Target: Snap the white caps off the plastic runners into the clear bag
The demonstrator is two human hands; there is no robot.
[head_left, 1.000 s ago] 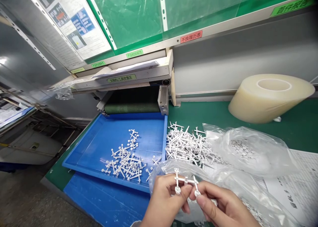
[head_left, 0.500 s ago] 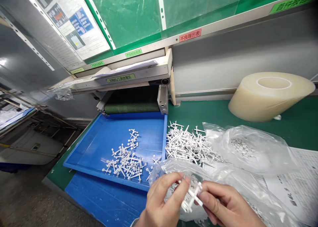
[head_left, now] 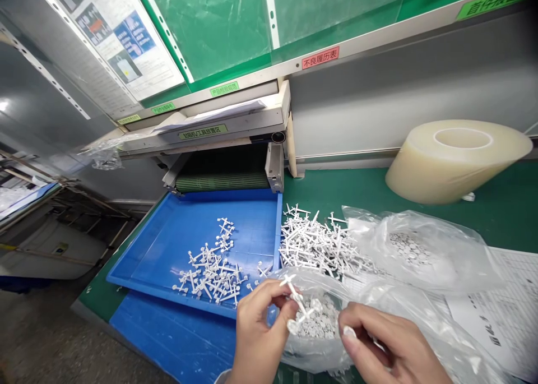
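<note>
In my left hand (head_left: 263, 322), thumb and finger pinch a white plastic sprue (head_left: 299, 302) with crossed arms and small round ends. To its right, my right hand (head_left: 389, 342) is closed in a pinch, a small white round piece (head_left: 348, 332) showing at its fingertips. Between and below both hands lies an open clear plastic bag (head_left: 311, 356) filled with many small white-grey pieces (head_left: 321, 322). Beyond the hands, a heap of bare white sprues (head_left: 319, 244) rests on the green table.
A blue tray (head_left: 147, 244) at the left holds more white sprues with round ends (head_left: 212, 272), below a conveyor end (head_left: 222, 181). At the right are a big tape roll (head_left: 416, 171), another plastic bag of pieces (head_left: 445, 249) and printed sheets (head_left: 483, 322).
My hands have moved apart. The sprue, earlier between both hands, is now in my left hand alone, and a small white piece shows in my right fingertips.
</note>
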